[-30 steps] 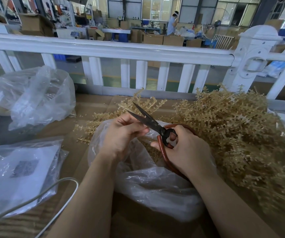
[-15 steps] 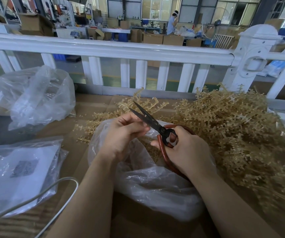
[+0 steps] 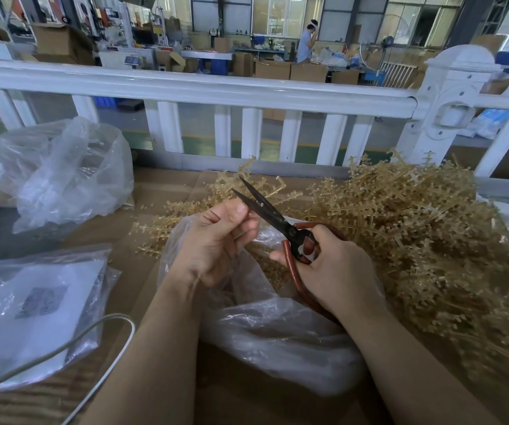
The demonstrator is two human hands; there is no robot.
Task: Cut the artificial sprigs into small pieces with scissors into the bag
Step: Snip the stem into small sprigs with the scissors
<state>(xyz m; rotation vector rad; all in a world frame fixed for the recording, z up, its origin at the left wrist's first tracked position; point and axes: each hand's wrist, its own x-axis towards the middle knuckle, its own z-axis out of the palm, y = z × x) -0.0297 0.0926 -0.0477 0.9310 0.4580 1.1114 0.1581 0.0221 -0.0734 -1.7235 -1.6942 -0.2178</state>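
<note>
A big heap of tan artificial sprigs [image 3: 416, 228] covers the right half of the cardboard-topped table. A clear plastic bag [image 3: 277, 338] lies open in the middle, with cut tan bits inside. Above its mouth my right hand [image 3: 336, 271] grips the red handles of the scissors [image 3: 265, 211], whose dark blades are parted and point up to the left. My left hand [image 3: 216, 240] is curled beside the blades, fingers pinched together on a small sprig piece that is mostly hidden by the fingers.
A crumpled clear bag [image 3: 63, 173] sits at the far left. A flat bag with a white sheet [image 3: 29, 308] lies at the near left, and a grey cable [image 3: 78, 348] loops over it. A white railing [image 3: 216, 90] runs behind the table.
The scissors and both hands have barely shifted. The blades stay parted at about the same angle.
</note>
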